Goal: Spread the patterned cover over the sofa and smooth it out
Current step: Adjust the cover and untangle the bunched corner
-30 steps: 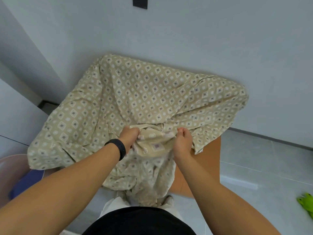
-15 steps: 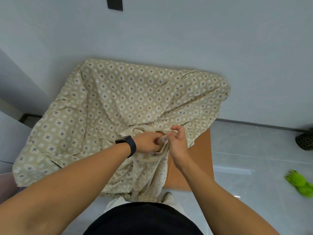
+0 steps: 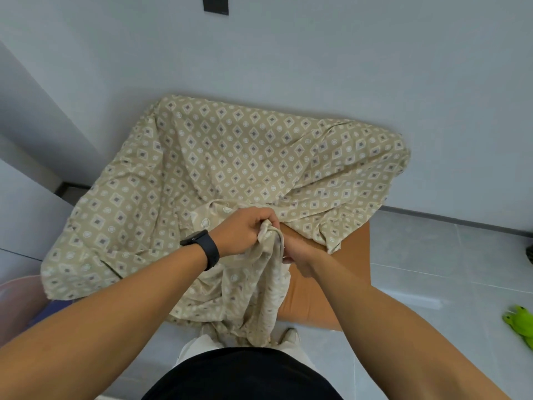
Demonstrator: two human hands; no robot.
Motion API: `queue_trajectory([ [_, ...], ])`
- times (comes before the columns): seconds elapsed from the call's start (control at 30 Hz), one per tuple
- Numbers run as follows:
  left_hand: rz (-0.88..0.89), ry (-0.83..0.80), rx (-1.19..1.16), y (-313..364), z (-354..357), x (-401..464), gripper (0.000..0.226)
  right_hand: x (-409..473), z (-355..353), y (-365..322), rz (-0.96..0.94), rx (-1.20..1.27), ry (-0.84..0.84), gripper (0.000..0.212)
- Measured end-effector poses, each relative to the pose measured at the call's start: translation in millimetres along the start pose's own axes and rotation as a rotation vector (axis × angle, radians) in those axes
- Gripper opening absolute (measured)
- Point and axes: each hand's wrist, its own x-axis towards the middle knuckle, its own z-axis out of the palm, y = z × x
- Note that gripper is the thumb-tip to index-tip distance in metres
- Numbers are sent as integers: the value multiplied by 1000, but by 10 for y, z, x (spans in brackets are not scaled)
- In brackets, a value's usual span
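The cover (image 3: 230,157) is beige cloth printed with small diamonds and circles. It lies rumpled over most of the sofa (image 3: 346,272), reaching its back edge and hanging off its left side. At the front edge it is gathered into a bunch that drops toward the floor. The sofa's orange front right corner is still bare.

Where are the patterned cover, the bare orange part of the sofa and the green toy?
patterned cover (image 3: 230,157): head view, on its spread upper middle.
sofa (image 3: 352,255): head view, on the uncovered orange seat at right.
green toy (image 3: 520,323): head view, on its body, on the floor.
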Motion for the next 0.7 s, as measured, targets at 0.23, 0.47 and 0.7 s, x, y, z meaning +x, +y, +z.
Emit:
queue_trajectory([
  [0.23,-2,-6,-56,-56,-56,-200,9,576,50,187,99,57,13,70],
  [0.47,1,-41,-34,-65,-14,-195,10,266,178,174,339,194,0,34],
  [0.7,-5,-101,-26,-37,45,-133,21,423,222,384,279,334,54,36],
])
